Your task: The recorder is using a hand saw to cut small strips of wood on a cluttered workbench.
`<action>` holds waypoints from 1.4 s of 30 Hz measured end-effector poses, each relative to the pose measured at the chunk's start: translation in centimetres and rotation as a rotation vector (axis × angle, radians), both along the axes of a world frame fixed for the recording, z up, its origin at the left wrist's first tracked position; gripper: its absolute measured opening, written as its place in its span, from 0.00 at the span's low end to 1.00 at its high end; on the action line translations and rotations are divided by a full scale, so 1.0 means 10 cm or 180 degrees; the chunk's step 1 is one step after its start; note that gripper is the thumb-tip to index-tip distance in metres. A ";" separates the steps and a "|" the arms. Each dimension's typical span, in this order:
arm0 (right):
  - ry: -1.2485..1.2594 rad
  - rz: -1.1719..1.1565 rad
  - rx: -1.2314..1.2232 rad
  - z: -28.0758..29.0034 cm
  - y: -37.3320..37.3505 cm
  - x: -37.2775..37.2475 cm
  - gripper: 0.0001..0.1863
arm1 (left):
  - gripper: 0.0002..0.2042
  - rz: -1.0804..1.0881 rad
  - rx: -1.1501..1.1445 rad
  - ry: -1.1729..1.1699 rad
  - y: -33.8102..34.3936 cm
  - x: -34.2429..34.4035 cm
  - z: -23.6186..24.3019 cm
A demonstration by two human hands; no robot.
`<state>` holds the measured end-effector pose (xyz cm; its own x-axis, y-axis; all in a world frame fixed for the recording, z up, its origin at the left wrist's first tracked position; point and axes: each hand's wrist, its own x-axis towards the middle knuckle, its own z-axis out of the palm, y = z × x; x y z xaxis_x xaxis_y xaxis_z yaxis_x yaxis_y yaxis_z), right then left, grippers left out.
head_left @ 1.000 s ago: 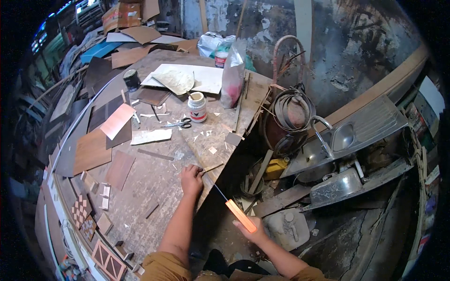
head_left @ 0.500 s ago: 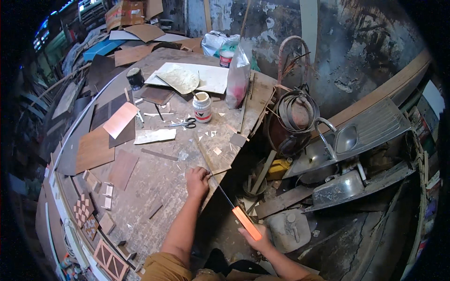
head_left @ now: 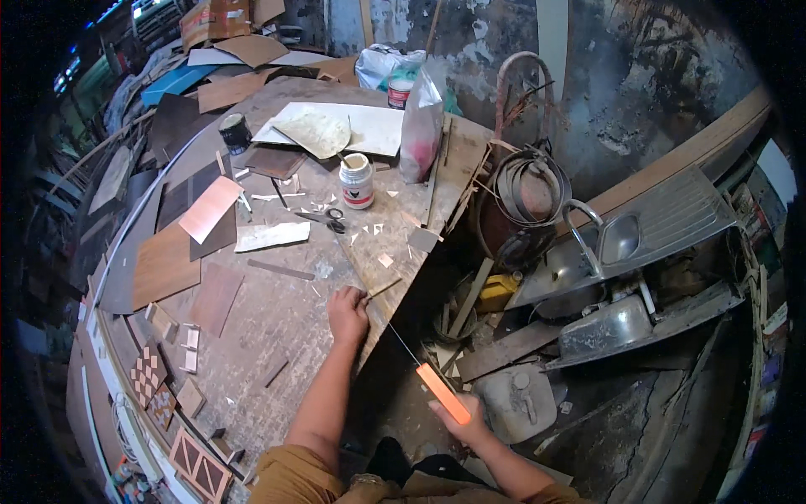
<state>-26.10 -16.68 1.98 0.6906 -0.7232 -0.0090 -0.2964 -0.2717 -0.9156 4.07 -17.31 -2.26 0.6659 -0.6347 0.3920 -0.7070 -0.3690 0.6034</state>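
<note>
My left hand [head_left: 348,316] rests at the right edge of the wooden worktable [head_left: 277,336], its fingers closed on a thin wood strip [head_left: 384,288] that points out toward the edge. In my right hand [head_left: 461,424] is an orange-handled tool with a thin, narrow blade [head_left: 442,391], held below and right of the edge. Its blade slants up and left to the table edge, just below the strip. Seen edge-on, the blade does not show whether it has teeth. Whether it touches the strip cannot be made out.
Farther up the table are scissors [head_left: 327,220], an open white jar [head_left: 357,183], a dark can [head_left: 235,133] and a white board [head_left: 378,128]. Small wooden pieces [head_left: 149,374] and veneer sheets [head_left: 168,267] lie left. Beyond the right edge stand a metal sink [head_left: 663,223] and a yellow container [head_left: 499,291].
The strip by my left hand now tilts more steeply up and right. My right hand and the orange handle have shifted slightly up. The whole view has moved a little.
</note>
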 end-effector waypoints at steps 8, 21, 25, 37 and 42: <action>-0.0301 -0.0047 -0.0027 0.09 0.09 -0.27 0.13 | 0.04 0.0107 -0.0007 0.0016 -0.01 0.02 -0.03; -0.0411 -0.0352 0.1003 0.32 0.05 -0.36 0.11 | 0.06 -0.0146 -0.0077 0.0109 0.07 -0.08 -0.03; -0.0467 -0.0046 0.0541 0.29 0.04 -0.41 0.12 | 0.07 0.0013 -0.0424 0.0458 0.24 -0.05 -0.03; -0.0642 0.0568 -0.0900 0.66 0.21 0.08 0.12 | 0.12 0.0947 0.0467 0.0925 1.02 0.28 0.18; -0.0940 0.0585 -0.1893 0.40 -0.13 0.77 0.14 | 0.12 0.0406 -0.0705 0.2204 1.38 0.31 0.14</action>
